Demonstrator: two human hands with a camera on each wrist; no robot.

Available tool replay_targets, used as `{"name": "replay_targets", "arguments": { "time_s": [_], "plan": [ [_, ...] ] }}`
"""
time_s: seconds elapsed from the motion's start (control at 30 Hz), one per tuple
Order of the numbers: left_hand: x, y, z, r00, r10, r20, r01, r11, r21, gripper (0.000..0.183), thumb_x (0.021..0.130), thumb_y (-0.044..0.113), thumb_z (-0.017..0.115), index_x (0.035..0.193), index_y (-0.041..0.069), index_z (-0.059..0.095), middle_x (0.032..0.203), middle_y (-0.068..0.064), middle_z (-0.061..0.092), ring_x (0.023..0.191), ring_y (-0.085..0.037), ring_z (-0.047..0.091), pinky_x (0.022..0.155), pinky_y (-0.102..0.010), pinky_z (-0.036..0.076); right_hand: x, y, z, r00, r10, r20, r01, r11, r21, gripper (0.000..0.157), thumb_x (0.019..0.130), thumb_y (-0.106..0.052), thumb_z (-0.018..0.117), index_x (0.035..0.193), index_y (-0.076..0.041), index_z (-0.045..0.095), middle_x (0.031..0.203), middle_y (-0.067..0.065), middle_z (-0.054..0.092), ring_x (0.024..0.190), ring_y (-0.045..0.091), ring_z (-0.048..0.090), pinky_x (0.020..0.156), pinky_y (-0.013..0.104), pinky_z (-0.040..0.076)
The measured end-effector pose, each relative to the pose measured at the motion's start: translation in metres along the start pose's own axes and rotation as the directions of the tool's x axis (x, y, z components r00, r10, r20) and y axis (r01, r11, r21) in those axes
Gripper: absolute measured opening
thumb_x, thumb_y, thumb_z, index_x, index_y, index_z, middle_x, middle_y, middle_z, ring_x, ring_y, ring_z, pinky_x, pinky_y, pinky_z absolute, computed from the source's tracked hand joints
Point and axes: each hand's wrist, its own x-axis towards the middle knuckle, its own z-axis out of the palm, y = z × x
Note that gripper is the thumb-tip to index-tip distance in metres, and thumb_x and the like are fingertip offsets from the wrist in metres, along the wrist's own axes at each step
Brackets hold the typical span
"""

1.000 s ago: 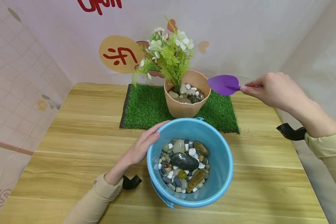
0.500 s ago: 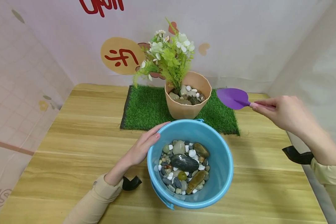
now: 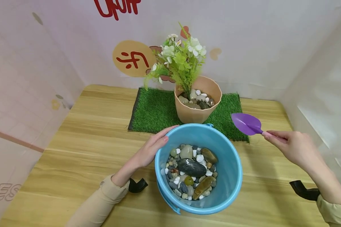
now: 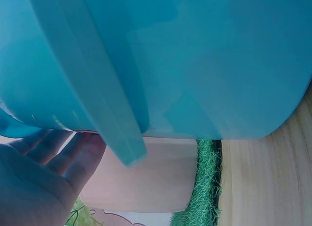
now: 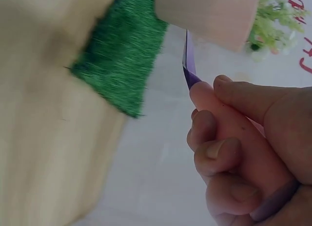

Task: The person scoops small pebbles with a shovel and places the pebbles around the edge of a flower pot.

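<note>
In the head view, a blue bucket (image 3: 238, 176) stands on the table with wet stones (image 3: 191, 167) in its bottom. My left hand (image 3: 150, 148) rests against the bucket's far left rim, its fingers fairly straight along the outside, as the left wrist view also shows. My right hand (image 3: 298, 148) holds a purple trowel (image 3: 246, 124) in the air right of the bucket. Its fingers curl round the pink handle (image 5: 243, 138) in the right wrist view. The trowel's blade points left and carries nothing visible.
Behind the bucket, a peach flowerpot (image 3: 194, 115) with stones and white artificial flowers (image 3: 184, 56) stands on a green grass mat (image 3: 159, 110). The wooden table (image 3: 102, 126) meets printed cloth walls at the back and sides. The bucket's handle (image 4: 92, 79) hangs down its side.
My right hand has lowered the trowel from beside the flowerpot toward the front right. My left hand stays on the bucket. The head view has shifted slightly.
</note>
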Motion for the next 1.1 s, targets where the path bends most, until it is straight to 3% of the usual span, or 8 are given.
{"name": "replay_targets", "arguments": {
  "time_s": [0.2, 0.3, 0.5, 0.67, 0.73, 0.9, 1.0, 1.1],
  "plan": [
    [0.0, 0.0, 0.0, 1.0, -0.002, -0.005, 0.002, 1.0, -0.003, 0.057, 0.112, 0.026, 0.03, 0.165, 0.004, 0.031, 0.159, -0.027, 0.049, 0.137, -0.05, 0.059, 0.105, -0.051, 0.063, -0.019, 0.019, 0.029, 0.999, 0.031, 0.02, -0.032, 0.999, 0.031, 0.048, 0.103, -0.046, 0.065, 0.124, -0.005, 0.078, 0.105, 0.02, 0.081, 0.095, 0.045, 0.076, 0.058, 0.029, 0.051],
    [0.001, 0.0, 0.0, 1.0, -0.002, -0.003, 0.002, 1.0, -0.015, 0.058, 0.111, 0.025, 0.03, 0.165, 0.004, 0.03, 0.159, -0.028, 0.048, 0.136, -0.051, 0.059, 0.103, -0.051, 0.064, -0.029, 0.025, 0.041, 0.999, 0.031, 0.005, -0.032, 0.999, 0.038, 0.046, 0.102, -0.044, 0.066, 0.12, -0.004, 0.079, 0.102, 0.021, 0.081, 0.092, 0.045, 0.077, 0.059, 0.042, 0.056],
    [0.002, 0.001, 0.0, 1.0, -0.005, 0.001, 0.005, 1.0, -0.025, 0.057, 0.112, 0.026, 0.03, 0.165, 0.003, 0.03, 0.159, -0.03, 0.048, 0.134, -0.053, 0.06, 0.099, -0.049, 0.066, -0.044, 0.029, 0.061, 0.998, 0.03, -0.056, -0.028, 0.999, 0.034, 0.041, 0.101, -0.037, 0.069, 0.116, -0.001, 0.08, 0.091, 0.019, 0.082, 0.072, 0.03, 0.076, 0.053, 0.03, 0.05],
    [0.001, 0.001, 0.001, 1.0, -0.008, -0.002, 0.008, 1.0, -0.025, 0.058, 0.112, 0.026, 0.03, 0.165, 0.004, 0.031, 0.159, -0.029, 0.048, 0.134, -0.053, 0.06, 0.097, -0.048, 0.067, -0.056, 0.021, 0.072, 0.998, 0.058, -0.014, -0.058, 0.998, -0.008, 0.046, 0.104, -0.032, 0.065, 0.128, 0.007, 0.07, 0.073, 0.016, 0.076, 0.073, 0.035, 0.074, 0.063, 0.058, 0.06],
    [0.001, 0.001, 0.002, 1.0, -0.006, 0.0, 0.006, 1.0, -0.024, 0.058, 0.112, 0.026, 0.03, 0.165, 0.004, 0.031, 0.159, -0.029, 0.048, 0.134, -0.053, 0.06, 0.097, -0.048, 0.067, -0.059, 0.017, 0.074, 0.997, 0.072, 0.032, -0.071, 0.997, -0.042, 0.048, 0.106, -0.032, 0.062, 0.132, 0.009, 0.066, 0.065, 0.009, 0.068, 0.07, 0.035, 0.07, 0.063, 0.062, 0.058],
    [0.001, 0.001, 0.001, 1.0, -0.004, 0.003, 0.004, 1.0, -0.028, 0.058, 0.112, 0.026, 0.03, 0.165, 0.004, 0.031, 0.159, -0.03, 0.048, 0.132, -0.054, 0.061, 0.095, -0.047, 0.067, -0.066, 0.003, 0.082, 0.99, 0.09, 0.106, -0.075, 0.987, -0.143, 0.042, 0.109, -0.037, 0.055, 0.117, 0.0, 0.073, 0.058, -0.001, 0.046, 0.059, 0.021, 0.051, 0.047, 0.04, 0.045],
    [0.001, 0.001, 0.001, 1.0, -0.012, 0.002, 0.012, 0.999, -0.03, 0.058, 0.112, 0.027, 0.029, 0.165, 0.005, 0.031, 0.158, -0.03, 0.049, 0.132, -0.054, 0.061, 0.094, -0.048, 0.068, -0.069, -0.004, 0.087, 0.995, 0.061, 0.081, -0.047, 0.984, -0.17, 0.033, 0.108, -0.032, 0.057, 0.093, -0.007, 0.07, 0.055, -0.002, 0.043, 0.055, 0.02, 0.047, 0.044, 0.035, 0.038],
    [0.0, 0.0, 0.001, 1.0, -0.02, -0.002, 0.02, 0.999, -0.027, 0.058, 0.112, 0.028, 0.029, 0.165, 0.006, 0.031, 0.158, -0.03, 0.049, 0.133, -0.054, 0.061, 0.094, -0.048, 0.067, -0.07, -0.01, 0.093, 0.999, 0.018, 0.048, -0.01, 0.986, -0.165, 0.027, 0.105, -0.023, 0.061, 0.082, -0.008, 0.065, 0.055, -0.001, 0.044, 0.053, 0.019, 0.045, 0.044, 0.034, 0.037]
  ]
}}
